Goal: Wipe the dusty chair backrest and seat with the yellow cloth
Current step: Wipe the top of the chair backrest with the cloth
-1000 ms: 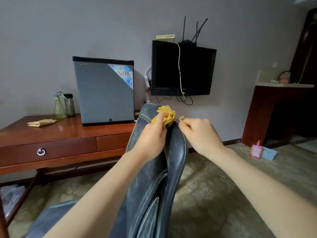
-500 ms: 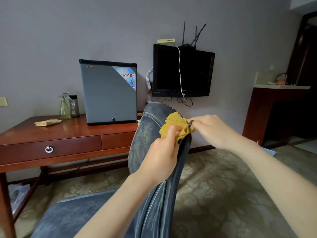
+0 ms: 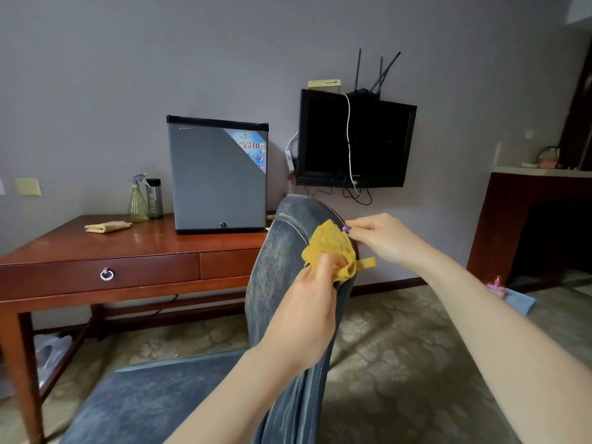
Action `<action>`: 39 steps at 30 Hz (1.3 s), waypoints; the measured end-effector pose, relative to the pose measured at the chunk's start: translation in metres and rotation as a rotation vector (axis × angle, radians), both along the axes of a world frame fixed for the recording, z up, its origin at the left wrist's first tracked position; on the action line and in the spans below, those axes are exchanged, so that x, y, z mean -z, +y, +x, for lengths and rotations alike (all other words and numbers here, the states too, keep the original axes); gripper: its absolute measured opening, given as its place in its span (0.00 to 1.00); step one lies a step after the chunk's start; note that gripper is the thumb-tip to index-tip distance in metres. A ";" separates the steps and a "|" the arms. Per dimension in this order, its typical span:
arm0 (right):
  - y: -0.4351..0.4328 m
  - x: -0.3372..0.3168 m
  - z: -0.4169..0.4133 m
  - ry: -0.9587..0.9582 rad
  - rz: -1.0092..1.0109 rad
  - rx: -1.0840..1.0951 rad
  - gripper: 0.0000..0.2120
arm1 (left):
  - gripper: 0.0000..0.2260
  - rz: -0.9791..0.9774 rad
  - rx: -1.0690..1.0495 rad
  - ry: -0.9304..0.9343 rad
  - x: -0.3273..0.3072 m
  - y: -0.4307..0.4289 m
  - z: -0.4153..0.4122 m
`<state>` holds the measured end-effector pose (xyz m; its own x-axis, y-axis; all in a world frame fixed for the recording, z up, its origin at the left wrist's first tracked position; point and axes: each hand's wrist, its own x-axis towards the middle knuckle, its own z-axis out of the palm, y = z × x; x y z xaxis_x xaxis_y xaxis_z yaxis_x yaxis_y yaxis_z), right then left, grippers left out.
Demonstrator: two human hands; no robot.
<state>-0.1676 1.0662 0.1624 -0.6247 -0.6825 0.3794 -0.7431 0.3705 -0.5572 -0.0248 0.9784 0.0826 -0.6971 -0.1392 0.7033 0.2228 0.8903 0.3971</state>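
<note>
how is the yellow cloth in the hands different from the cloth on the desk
The yellow cloth is bunched up, gripped by the left hand and pinched by the right hand at the chair backrest; the desk cloth lies folded flat, untouched. The yellow cloth is deep mustard; the desk cloth is paler. Both are yellowish fabric.

The chair backrest (image 3: pixel 282 251) is blue-grey, filmed with pale dust, upright and seen almost edge-on, its rounded top at 12 o'clock. The seat (image 3: pixel 153 398), equally dusty, spreads from its base toward 8 o'clock. The yellow cloth (image 3: pixel 330 248) is bunched against the backrest's upper edge at 2 o'clock. The left hand (image 3: pixel 307 315) grips it from below, the right hand (image 3: pixel 381 238) pinches it at 3 o'clock.
</note>
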 end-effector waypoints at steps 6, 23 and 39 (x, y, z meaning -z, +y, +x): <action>-0.001 0.007 -0.018 -0.008 -0.003 -0.084 0.16 | 0.10 0.088 0.024 0.003 -0.011 -0.015 -0.024; 0.003 -0.015 -0.006 0.278 0.336 -0.064 0.20 | 0.07 0.178 -0.174 -0.230 -0.061 -0.100 -0.131; 0.001 -0.012 0.013 0.375 0.410 0.014 0.11 | 0.06 0.266 -0.003 -0.167 -0.038 -0.081 -0.078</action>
<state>-0.1544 1.0668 0.1748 -0.5083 -0.8136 0.2823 -0.8561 0.5129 -0.0633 -0.1027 0.8976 0.1207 -0.7992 -0.3051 0.5179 0.1328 0.7507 0.6471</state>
